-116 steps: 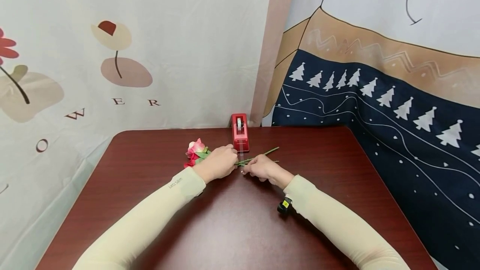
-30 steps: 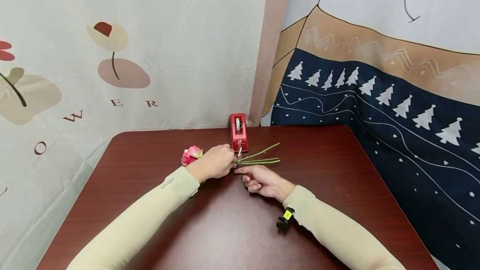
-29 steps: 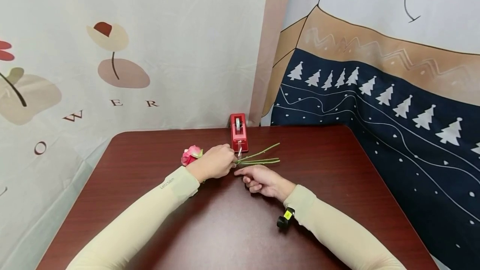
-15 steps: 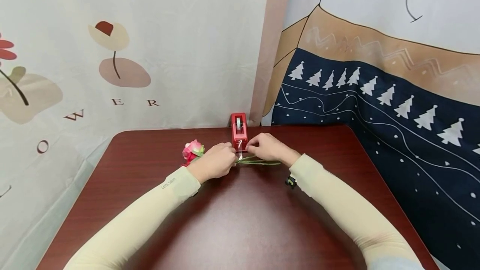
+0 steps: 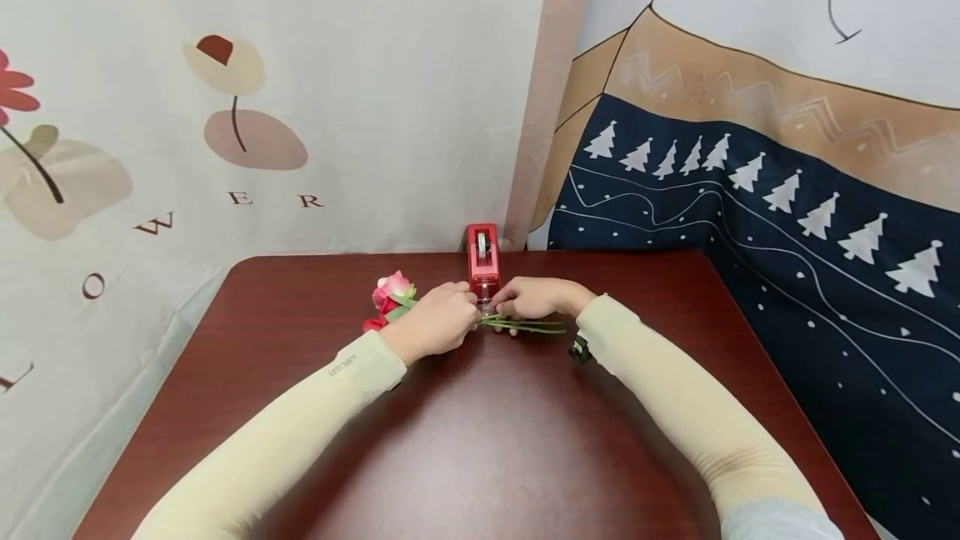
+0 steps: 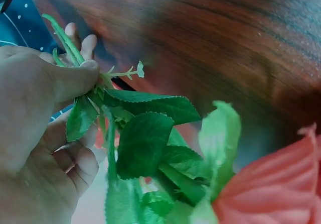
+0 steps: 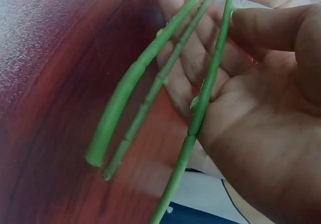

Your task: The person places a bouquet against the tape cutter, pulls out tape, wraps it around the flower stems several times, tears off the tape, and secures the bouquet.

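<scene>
The pink and red flowers [image 5: 393, 287] are above the middle of the counter [image 5: 480, 432], near its far edge; their heads point to the left edge, and 3 green stems [image 7: 135, 71] to the right edge. The red tape dispenser [image 5: 484, 267] stands at the far edge, and from it a clear tape strip [image 5: 485, 297] reaches toward the stems. The fingers of the left hand [image 5: 441, 319] grasp the stems below the leaves [image 6: 144, 141]. The fingers of the right hand [image 5: 538, 298] are bent behind the stems, beside the strip; whether they pinch something, I cannot tell. It seems the step in hand is applying tape to the stems. The next move probably calls for a steady left grasp, while the right guides the strip around them.
</scene>
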Demonstrator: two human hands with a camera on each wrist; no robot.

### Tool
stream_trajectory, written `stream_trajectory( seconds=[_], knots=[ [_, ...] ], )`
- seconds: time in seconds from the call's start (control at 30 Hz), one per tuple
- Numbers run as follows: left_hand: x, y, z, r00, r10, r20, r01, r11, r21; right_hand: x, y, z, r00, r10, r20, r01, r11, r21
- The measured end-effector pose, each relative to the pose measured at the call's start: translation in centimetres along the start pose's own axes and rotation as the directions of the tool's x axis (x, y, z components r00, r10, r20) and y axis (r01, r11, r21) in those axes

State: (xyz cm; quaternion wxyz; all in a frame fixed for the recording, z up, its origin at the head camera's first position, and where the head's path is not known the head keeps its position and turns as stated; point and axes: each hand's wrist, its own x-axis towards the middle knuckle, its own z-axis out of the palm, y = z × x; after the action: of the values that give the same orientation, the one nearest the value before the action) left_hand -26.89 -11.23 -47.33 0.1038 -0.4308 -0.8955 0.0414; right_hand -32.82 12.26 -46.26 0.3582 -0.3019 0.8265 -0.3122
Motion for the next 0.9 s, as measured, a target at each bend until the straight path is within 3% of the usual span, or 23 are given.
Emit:
stream_trajectory(
  seconds=[0.2, 0.53, 0.67, 0.9],
  knots=[
    [0.0, -0.1, -0.2, 1.000, -0.010, -0.013, 0.010, 1.000, 0.006, 0.0, 0.4, 0.2, 0.999, -0.013, 0.041, 0.004, 0.978, 0.208],
    [-0.1, -0.2, -0.4, 0.999, -0.021, -0.048, 0.022, 0.999, 0.024, -0.3, 1.3, 0.4, 0.999, 0.023, 0.025, -0.031, 0.920, 0.391],
    [-0.3, -0.3, -0.3, 0.997, -0.027, -0.078, 0.030, 0.999, 0.034, -0.3, 1.4, 0.6, 0.999, 0.029, 0.033, -0.040, 0.906, 0.421],
    [-0.4, -0.4, 0.2, 0.988, -0.001, -0.154, 0.013, 0.997, 0.075, -0.4, 1.2, 0.8, 0.998, 0.059, -0.009, -0.050, 0.914, 0.403]
  ],
)
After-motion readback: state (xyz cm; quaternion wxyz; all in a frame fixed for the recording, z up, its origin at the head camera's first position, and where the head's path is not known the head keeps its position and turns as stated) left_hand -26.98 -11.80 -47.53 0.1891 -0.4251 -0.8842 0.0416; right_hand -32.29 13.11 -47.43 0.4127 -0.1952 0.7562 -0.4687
